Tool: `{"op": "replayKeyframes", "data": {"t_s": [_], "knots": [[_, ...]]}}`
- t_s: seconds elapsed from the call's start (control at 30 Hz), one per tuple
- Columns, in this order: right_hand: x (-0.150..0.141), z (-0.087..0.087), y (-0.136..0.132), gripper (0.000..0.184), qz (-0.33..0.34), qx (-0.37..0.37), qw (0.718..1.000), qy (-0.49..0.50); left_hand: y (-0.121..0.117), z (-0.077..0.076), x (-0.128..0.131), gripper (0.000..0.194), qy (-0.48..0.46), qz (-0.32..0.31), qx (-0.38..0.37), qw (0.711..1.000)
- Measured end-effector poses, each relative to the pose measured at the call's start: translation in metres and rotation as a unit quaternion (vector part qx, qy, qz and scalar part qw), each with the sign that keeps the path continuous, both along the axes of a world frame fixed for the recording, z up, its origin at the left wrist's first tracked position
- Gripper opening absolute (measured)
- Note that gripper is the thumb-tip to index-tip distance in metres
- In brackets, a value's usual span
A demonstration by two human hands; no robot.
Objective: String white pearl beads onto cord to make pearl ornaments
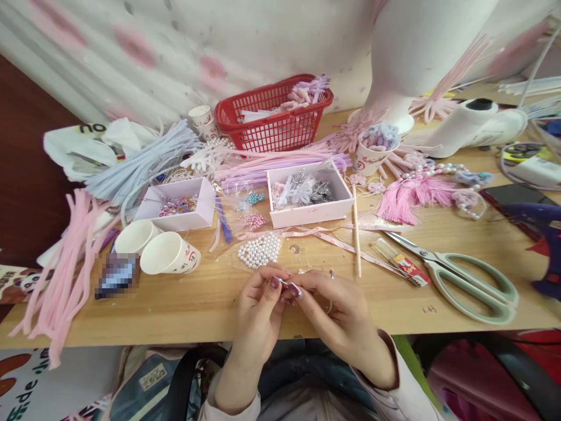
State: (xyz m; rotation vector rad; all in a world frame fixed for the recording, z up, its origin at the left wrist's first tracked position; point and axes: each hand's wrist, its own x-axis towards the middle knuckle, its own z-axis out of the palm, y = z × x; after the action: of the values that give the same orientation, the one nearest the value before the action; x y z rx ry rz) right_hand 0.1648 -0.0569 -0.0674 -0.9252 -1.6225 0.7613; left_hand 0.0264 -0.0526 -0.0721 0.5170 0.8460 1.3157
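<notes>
Craft corner, home or small workshop, cannot tell which. Wooden table (184, 316); on it, red basket (274, 137) holding fuzzy pieces (302, 96). Left of basket: pale-blue stem bundle (144, 161). In front: box of trinkets (311, 216), then white beads (259, 251). Front right: scissors (432, 260). Behind: pink-patterned curtain (263, 35).

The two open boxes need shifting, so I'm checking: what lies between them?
In the head view, blue beads, pink beads, clear plastic and a slim blue stick lie between the left box and right box.
</notes>
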Motion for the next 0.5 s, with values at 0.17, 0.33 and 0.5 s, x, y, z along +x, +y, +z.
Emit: {"op": "replayKeyframes", "data": {"t_s": [0.17,0.33,0.5], "knots": [[0.0000,0.0016,0.0009,0.022,-0.009,0.017,1.000,-0.004,0.0001,-0.0002,0.0004,0.023,0.011,-0.001,0.001,1.000],[-0.0003,0.0003,0.0015,0.021,-0.006,0.015,1.000,-0.011,0.0007,0.0001,0.0004,0.024,0.018,0.005,-0.002,1.000],[0.0000,0.0006,0.0021,0.021,-0.010,0.023,1.000,-0.009,0.0010,-0.0004,0.0007,0.022,0.012,0.004,0.004,1.000]]}}
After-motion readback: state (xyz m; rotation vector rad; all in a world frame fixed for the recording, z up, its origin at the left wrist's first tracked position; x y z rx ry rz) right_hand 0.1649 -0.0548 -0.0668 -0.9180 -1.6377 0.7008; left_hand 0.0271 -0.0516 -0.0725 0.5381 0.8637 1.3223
